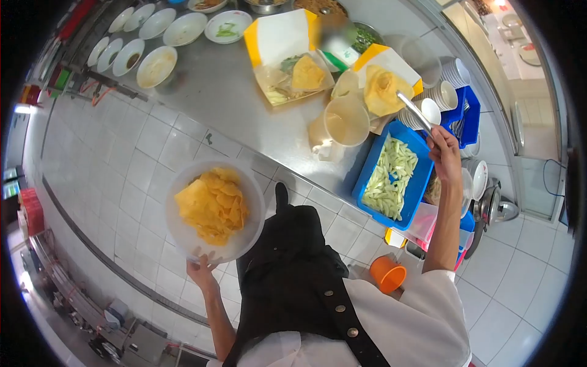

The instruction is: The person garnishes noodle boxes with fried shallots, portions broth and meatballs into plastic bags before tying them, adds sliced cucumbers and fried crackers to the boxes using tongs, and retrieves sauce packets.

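My left hand [200,269] grips the near rim of a round, translucent white tub [174,223], held out over the floor. Yellow fried crisps [214,205] are heaped inside it. Closed around metal tongs [416,111] is my right hand [443,153]. The tongs' tip meets a large, wavy yellow crisp [385,92] over an open takeaway box [408,67]; whether they pinch it I cannot tell. Left of it, another open takeaway box [281,37] contains a yellow crisp [307,73] and other food. A clear plastic jug [345,122] stands in front of the boxes.
A blue basin [359,197] of pale green sliced vegetable sits below my right forearm. White bowls [158,66] line the steel counter [214,79] at the far left. Stacked cups [446,95] stand at the right. An orange bucket [386,274] is lower down, beside me.
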